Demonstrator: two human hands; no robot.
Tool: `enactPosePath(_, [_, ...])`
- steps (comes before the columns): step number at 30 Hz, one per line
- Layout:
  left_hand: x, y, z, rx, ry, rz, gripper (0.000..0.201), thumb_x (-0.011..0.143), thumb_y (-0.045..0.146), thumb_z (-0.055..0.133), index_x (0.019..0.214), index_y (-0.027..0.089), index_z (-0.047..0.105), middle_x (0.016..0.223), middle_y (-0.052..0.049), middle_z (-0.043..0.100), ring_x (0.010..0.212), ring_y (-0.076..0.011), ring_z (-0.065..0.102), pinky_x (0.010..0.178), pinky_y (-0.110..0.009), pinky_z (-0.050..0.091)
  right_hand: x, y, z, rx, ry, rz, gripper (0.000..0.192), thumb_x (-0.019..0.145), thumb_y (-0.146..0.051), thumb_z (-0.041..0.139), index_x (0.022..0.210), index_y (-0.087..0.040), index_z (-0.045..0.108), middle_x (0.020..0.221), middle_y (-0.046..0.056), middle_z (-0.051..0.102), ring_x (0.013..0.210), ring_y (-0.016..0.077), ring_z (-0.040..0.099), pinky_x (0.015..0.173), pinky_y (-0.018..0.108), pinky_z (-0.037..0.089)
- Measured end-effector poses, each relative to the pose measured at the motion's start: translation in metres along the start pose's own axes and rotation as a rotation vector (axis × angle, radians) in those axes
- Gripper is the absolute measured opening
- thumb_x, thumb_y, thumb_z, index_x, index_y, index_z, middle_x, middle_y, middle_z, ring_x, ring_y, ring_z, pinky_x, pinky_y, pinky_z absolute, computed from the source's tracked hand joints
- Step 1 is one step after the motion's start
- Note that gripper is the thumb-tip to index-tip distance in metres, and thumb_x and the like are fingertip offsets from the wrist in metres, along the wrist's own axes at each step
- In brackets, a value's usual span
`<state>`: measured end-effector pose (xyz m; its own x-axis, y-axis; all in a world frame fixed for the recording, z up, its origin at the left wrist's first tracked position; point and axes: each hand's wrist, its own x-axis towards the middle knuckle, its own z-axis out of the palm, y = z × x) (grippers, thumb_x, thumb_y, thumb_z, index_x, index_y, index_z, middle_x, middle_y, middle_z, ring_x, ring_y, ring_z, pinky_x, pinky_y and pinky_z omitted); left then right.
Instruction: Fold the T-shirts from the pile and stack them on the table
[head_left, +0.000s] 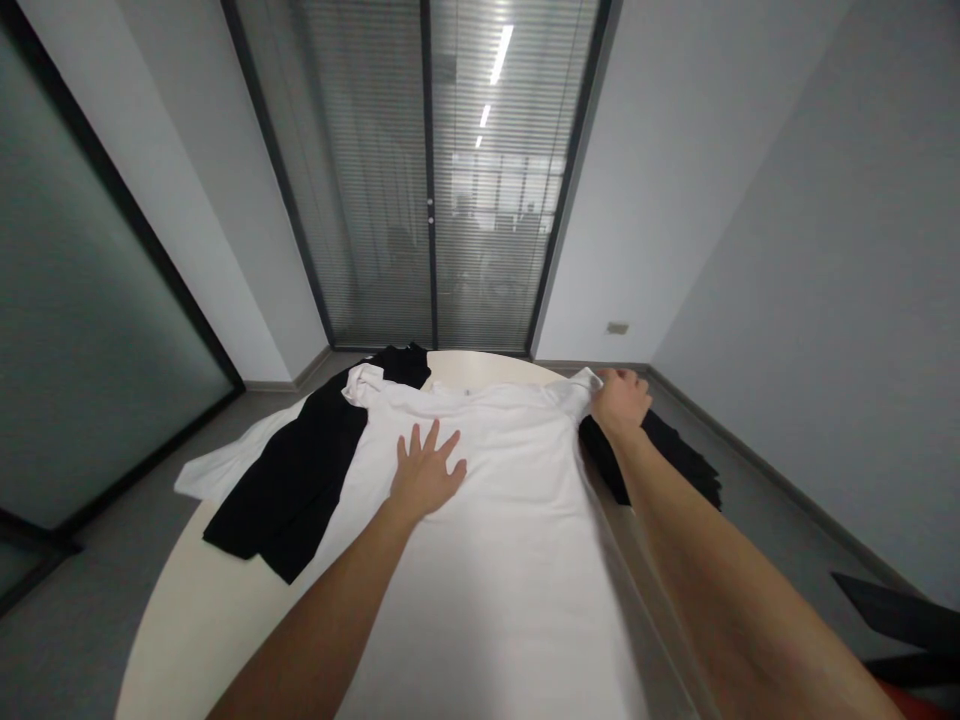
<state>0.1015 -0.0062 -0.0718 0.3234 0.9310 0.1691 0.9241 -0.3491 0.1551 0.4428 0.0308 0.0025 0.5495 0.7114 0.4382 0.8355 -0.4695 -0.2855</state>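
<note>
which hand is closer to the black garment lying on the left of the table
Left. The left hand lies flat on the white shirt, just beside the black garment; the right hand grips the shirt's far sleeve.

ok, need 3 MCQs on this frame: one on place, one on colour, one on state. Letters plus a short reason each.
1. Where does the left hand rest?
A. on the white shirt's chest
B. on the black garment
C. on the bare table

2. What colour is the garment lying left of the white shirt?
A. red
B. black
C. blue

3. How is the left hand posed?
A. clenched in a fist
B. pinching cloth
C. flat, fingers spread

Answers:
1 A: the left hand lies on the white shirt, below the collar.
2 B: the black garment lies across the table beside it.
3 C: palm down with fingers splayed, while the right hand grips the shirt's shoulder edge.
</note>
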Motion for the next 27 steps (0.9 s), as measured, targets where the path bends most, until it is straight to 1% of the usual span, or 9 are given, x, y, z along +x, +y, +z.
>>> enactPosePath(2, [0.000,0.000,0.000,0.002,0.001,0.006,0.060,0.096,0.053,0.044,0.153,0.035,0.041,0.165,-0.004,0.028,0.150,-0.0445,0.019,0.118,-0.066,0.017,-0.004,-0.013,0.001,-0.053,-0.003,-0.226,0.038,0.094,-0.016,0.046,0.123,-0.021,0.069,0.135,0.016,0.060,0.126,0.0332,0.049,0.101,0.047,0.043])
enactPosePath(4, [0.000,0.000,0.000,0.007,0.002,0.010,0.059,0.096,0.053,0.043,0.153,0.035,0.041,0.164,-0.002,0.029,0.150,-0.0453,0.020,0.118,-0.067,0.017,-0.009,-0.030,0.004,-0.061,-0.097,-0.421,0.039,0.092,-0.012,0.046,0.123,-0.018,0.069,0.131,0.014,0.063,0.125,0.0288,0.049,0.104,0.040,0.040])
enactPosePath(7, [0.000,0.002,-0.001,0.011,0.013,0.019,0.059,0.096,0.051,0.043,0.152,0.033,0.043,0.163,0.000,0.032,0.148,-0.0460,0.023,0.117,-0.067,0.019,-0.016,-0.063,0.015,-0.043,-0.252,-0.543,0.042,0.092,-0.010,0.045,0.129,-0.016,0.066,0.131,0.013,0.065,0.126,0.0242,0.051,0.106,0.033,0.037])
enactPosePath(10, [-0.001,0.003,-0.001,0.006,0.042,0.029,0.058,0.096,0.050,0.044,0.151,0.032,0.044,0.162,0.001,0.034,0.147,-0.0453,0.025,0.117,-0.066,0.020,-0.024,-0.095,0.029,-0.048,-0.340,-0.530,0.040,0.095,-0.013,0.044,0.129,-0.018,0.065,0.123,0.014,0.069,0.118,0.0252,0.057,0.100,0.034,0.042])
enactPosePath(15, [0.000,0.004,-0.001,-0.010,0.050,0.020,0.057,0.095,0.047,0.048,0.150,0.033,0.047,0.161,0.002,0.035,0.147,-0.0441,0.025,0.118,-0.067,0.019,-0.032,-0.139,0.052,-0.019,-0.437,-0.551,0.029,0.097,-0.020,0.047,0.107,-0.018,0.075,0.109,0.015,0.073,0.111,0.0273,0.061,0.094,0.035,0.044])
enactPosePath(18, [0.001,0.005,-0.002,-0.028,0.037,0.013,0.057,0.094,0.045,0.050,0.150,0.034,0.047,0.162,0.002,0.035,0.148,-0.0439,0.023,0.118,-0.067,0.017,-0.036,-0.167,0.063,0.050,-0.473,-0.560,0.030,0.098,-0.030,0.050,0.115,-0.020,0.073,0.117,0.013,0.072,0.115,0.0257,0.060,0.096,0.033,0.044])
enactPosePath(22, [0.004,0.004,0.000,-0.043,0.067,-0.024,0.053,0.094,0.042,0.050,0.146,0.030,0.051,0.160,0.000,0.038,0.149,-0.0399,0.025,0.120,-0.063,0.019,-0.045,-0.202,0.078,0.153,-0.516,-0.536,0.044,0.095,-0.049,0.054,0.125,-0.020,0.068,0.129,0.013,0.067,0.115,0.0256,0.061,0.094,0.032,0.046])
enactPosePath(24, [0.005,0.003,0.001,-0.052,0.091,-0.055,0.049,0.095,0.037,0.048,0.142,0.026,0.054,0.159,-0.003,0.040,0.148,-0.0361,0.029,0.120,-0.059,0.022,-0.050,-0.215,0.086,0.189,-0.550,-0.507,0.045,0.092,-0.051,0.058,0.122,-0.020,0.070,0.125,0.013,0.069,0.112,0.0254,0.064,0.091,0.031,0.048])
enactPosePath(27, [0.007,0.000,0.004,-0.054,0.130,-0.101,0.049,0.094,0.031,0.048,0.141,0.019,0.054,0.158,-0.008,0.040,0.147,-0.0324,0.033,0.120,-0.054,0.025,-0.053,-0.227,0.096,0.221,-0.597,-0.435,0.034,0.092,-0.045,0.058,0.112,-0.022,0.073,0.110,0.010,0.074,0.103,0.0244,0.068,0.085,0.030,0.049])
